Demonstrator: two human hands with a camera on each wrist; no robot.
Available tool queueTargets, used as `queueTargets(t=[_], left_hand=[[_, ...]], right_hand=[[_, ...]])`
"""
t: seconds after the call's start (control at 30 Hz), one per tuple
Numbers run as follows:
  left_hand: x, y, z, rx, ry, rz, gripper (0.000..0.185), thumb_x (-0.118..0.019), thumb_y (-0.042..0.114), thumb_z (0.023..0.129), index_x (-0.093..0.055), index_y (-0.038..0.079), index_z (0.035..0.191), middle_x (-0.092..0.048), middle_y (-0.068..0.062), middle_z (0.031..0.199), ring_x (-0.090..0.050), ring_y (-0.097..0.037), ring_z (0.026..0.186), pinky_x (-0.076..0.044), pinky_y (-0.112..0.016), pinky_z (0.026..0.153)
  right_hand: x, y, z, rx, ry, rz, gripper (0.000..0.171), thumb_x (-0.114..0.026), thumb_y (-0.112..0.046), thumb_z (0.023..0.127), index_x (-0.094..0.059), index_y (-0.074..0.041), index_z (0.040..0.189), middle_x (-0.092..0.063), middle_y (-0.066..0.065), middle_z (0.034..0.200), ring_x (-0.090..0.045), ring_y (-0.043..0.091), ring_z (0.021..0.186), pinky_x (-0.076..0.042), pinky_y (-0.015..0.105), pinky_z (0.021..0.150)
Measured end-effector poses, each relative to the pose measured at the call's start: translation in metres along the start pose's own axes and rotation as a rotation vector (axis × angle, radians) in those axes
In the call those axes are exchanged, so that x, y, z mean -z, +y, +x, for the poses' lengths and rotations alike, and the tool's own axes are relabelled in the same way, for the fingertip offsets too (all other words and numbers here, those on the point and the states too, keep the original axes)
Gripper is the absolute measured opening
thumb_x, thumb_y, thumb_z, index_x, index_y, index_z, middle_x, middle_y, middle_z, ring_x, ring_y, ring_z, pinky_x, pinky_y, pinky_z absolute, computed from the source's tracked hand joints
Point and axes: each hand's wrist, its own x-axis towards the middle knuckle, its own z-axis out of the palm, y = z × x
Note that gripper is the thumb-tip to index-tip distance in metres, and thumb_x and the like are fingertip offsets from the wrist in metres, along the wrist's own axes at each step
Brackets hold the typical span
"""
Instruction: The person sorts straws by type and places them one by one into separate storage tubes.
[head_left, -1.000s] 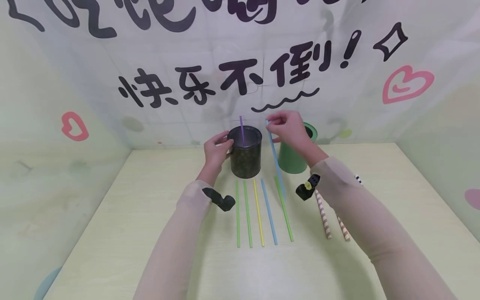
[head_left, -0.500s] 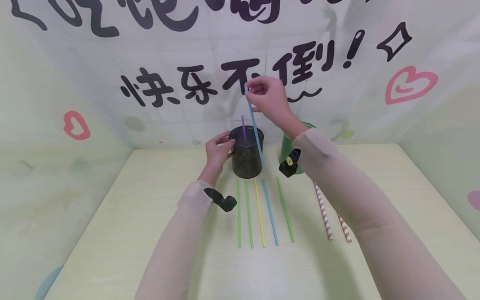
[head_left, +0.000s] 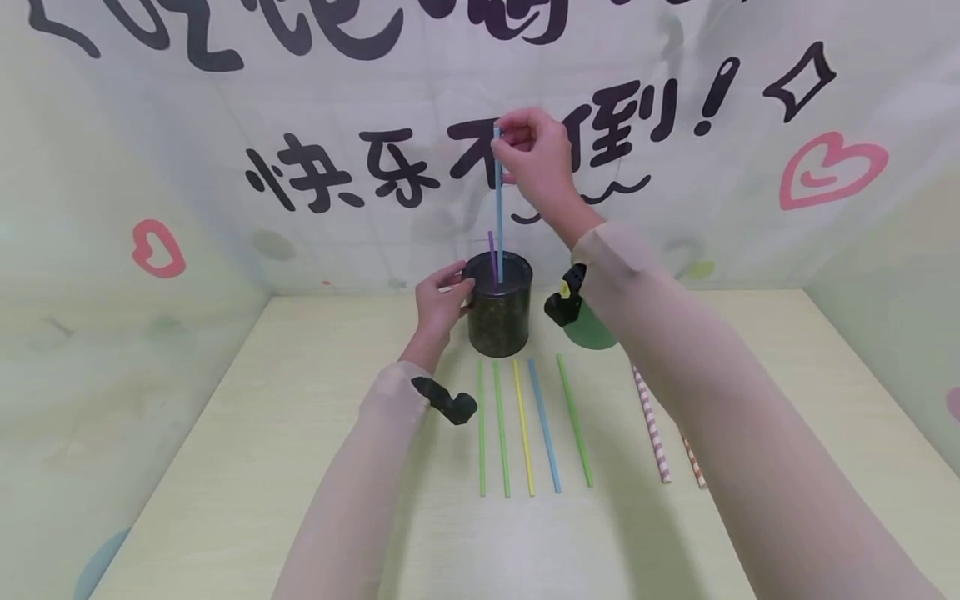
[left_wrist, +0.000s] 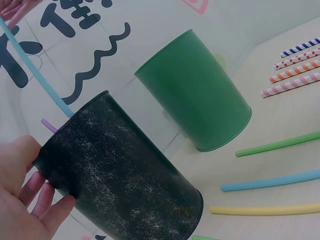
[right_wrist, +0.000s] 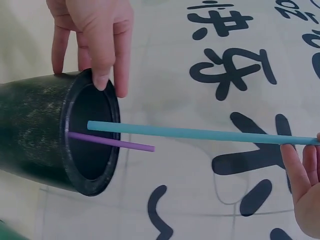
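Observation:
A dark, speckled can [head_left: 498, 325] stands upright near the back of the table, and my left hand [head_left: 441, 304] grips its rim from the left side. My right hand [head_left: 538, 150], raised above the can, pinches a light blue straw [head_left: 498, 208] close to its top end. That straw hangs nearly vertical, its lower tip just inside the can's mouth in the right wrist view. Beside it a purple straw [right_wrist: 120, 143] leans in the can with its end poking out. How deep the purple straw goes is hidden by the can.
To the right stands a green can [left_wrist: 195, 95], partly behind my right forearm in the head view. In front lie several plain straws, among them a yellow straw [head_left: 523, 429] and a blue straw [head_left: 545, 427]. Patterned straws, one pink-striped [left_wrist: 292, 85], lie farther right. A printed cloth hangs behind.
My right hand has risen and moved left with the blue straw, from beside the green can to above the dark can; the straw's tip entered the mouth. My left hand stayed on the rim.

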Motion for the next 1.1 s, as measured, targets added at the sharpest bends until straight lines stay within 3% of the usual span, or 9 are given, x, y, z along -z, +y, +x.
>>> queueTargets(t=[0.73, 0.9, 1.1], left_hand=[[-0.001, 0.0, 0.0, -0.009, 0.01, 0.0, 0.035, -0.062, 0.0, 0.083, -0.062, 0.005, 0.118, -0.05, -0.008, 0.097, -0.052, -0.014, 0.076, -0.056, -0.034, 0.069], [0.0, 0.0, 0.0, -0.013, 0.015, 0.008, 0.035, -0.063, 0.001, 0.083, -0.062, 0.006, 0.118, -0.051, -0.009, 0.098, -0.052, -0.014, 0.075, -0.056, -0.033, 0.069], [-0.001, -0.001, 0.0, -0.014, 0.016, 0.01, 0.035, -0.063, 0.002, 0.083, -0.063, 0.007, 0.117, -0.052, -0.009, 0.098, -0.053, -0.014, 0.076, -0.056, -0.034, 0.068]], right_hand=[[-0.002, 0.071, -0.015, -0.19, -0.144, -0.116, 0.023, -0.062, -0.005, 0.086, -0.06, 0.002, 0.107, -0.056, 0.007, 0.086, -0.054, 0.015, 0.078, -0.056, 0.031, 0.07], [-0.005, 0.08, -0.017, -0.207, -0.142, -0.132, 0.023, -0.062, -0.004, 0.085, -0.062, 0.002, 0.106, -0.056, 0.007, 0.086, -0.054, 0.015, 0.077, -0.056, 0.036, 0.069], [-0.008, 0.088, -0.017, -0.228, -0.129, -0.13, 0.022, -0.063, -0.004, 0.083, -0.062, 0.001, 0.105, -0.057, 0.008, 0.086, -0.054, 0.015, 0.076, -0.056, 0.032, 0.063]])
